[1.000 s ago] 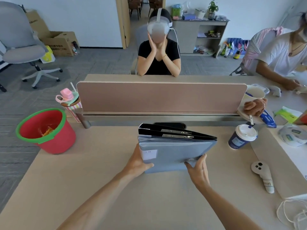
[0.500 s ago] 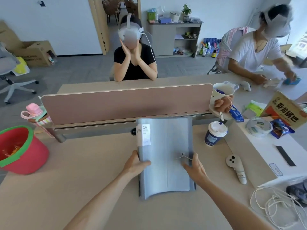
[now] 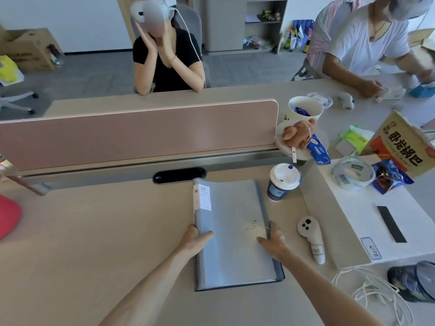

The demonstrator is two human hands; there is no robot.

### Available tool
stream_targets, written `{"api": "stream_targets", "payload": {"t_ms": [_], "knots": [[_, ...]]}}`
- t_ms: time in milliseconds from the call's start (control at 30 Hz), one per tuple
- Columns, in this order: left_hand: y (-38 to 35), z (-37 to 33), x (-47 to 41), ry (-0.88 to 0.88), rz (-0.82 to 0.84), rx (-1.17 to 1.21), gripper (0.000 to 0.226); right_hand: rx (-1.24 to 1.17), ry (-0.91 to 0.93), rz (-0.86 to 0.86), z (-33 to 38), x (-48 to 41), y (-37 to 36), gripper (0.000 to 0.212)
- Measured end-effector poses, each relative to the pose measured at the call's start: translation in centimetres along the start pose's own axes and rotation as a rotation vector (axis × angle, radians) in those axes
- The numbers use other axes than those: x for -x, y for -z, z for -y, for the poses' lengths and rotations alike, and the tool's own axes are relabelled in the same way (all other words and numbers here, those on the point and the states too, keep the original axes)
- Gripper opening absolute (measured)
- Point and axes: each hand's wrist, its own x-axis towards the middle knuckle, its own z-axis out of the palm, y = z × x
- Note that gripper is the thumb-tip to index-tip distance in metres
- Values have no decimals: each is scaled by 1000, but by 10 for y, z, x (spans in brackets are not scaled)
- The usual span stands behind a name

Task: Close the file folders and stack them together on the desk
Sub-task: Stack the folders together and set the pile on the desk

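A closed pale grey-blue plastic file folder lies flat on the beige worktop, just right of the frame's centre, its spine to the left with a white label at the upper end. Under it, a dark folder edge shows along the lower and right sides, so at least two folders lie stacked; how many I cannot tell.

The left hand clasps the spine edge, thumb on the cover and fingers curled round the side, its grip pinching the folder. The right hand rests at the right edge, thumb laid flat on the cover beside a small metal clasp, fingers spread loosely down the side; whether they clamp the edge I cannot tell.

Just beside the folder's upper right corner stands a dark blue paper coffee cup with a white lid. To the right of the right hand lies a white handheld controller with two black buttons. A pink partition screen crosses the upper half of the frame. A tangle of white cord sits at lower right, and a roll of clear tape at right.
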Motion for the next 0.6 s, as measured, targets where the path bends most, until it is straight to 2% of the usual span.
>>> {"api": "stream_targets", "payload": {"t_ms": [167,300,467,600], "knots": [[-10,-10,-4,-6,-7,19,63,-29,28,-14,-7,-6,8,74],[-16,-19,-2,-21,-44,-75,56,-37,5,-89,-8,-9,11,61],[-19,-24,2,-26,-68,-66,64,88,61,-144,-11,-15,18,36],[-27,-28,8,-45,-85,-113,61,81,58,-123,-11,-14,19,33]]}}
